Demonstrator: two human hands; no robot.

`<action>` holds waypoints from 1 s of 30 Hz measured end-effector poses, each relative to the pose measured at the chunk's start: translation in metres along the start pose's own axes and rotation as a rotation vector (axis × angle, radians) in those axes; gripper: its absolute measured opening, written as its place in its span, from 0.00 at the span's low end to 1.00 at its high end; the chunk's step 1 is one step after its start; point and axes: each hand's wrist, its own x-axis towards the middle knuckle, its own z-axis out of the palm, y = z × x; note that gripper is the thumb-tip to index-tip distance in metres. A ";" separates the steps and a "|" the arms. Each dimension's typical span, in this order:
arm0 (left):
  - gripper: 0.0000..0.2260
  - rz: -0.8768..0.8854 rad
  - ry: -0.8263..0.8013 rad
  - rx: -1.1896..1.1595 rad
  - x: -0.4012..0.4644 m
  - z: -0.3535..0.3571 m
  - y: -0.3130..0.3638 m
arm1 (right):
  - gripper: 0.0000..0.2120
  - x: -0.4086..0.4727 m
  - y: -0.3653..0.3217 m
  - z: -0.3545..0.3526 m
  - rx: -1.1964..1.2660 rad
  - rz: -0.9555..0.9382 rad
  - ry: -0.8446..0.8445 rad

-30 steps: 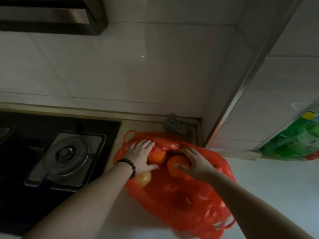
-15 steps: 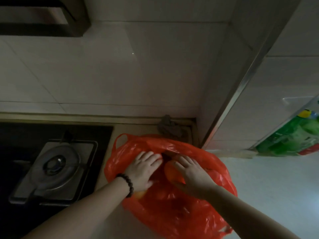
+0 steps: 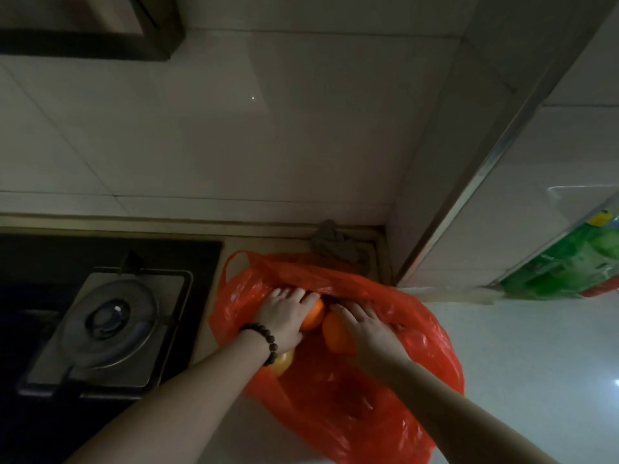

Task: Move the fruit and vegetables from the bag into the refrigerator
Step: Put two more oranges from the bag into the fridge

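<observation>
Both hands (image 3: 284,316) on oranges (image 3: 336,334) w/in bag (image 3: 418,333).

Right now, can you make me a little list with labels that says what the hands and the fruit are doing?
left hand: laid over one orange inside the bag
right hand: laid over another orange inside the bag
yellow fruit: by the left wrist, nobody touching it
bag: red plastic, open, on the counter beside the stove
fruit lifted out: none yet
fridge: not in view
</observation>
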 end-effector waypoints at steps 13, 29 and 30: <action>0.35 -0.216 0.392 -0.407 -0.080 -0.042 0.013 | 0.44 -0.037 -0.050 -0.047 0.311 0.154 0.183; 0.36 -0.971 0.750 -0.405 -0.318 -0.052 0.009 | 0.42 -0.045 -0.220 -0.053 0.354 -0.472 0.005; 0.36 -1.022 0.756 -0.399 -0.338 -0.050 0.009 | 0.42 -0.047 -0.239 -0.049 0.349 -0.515 -0.027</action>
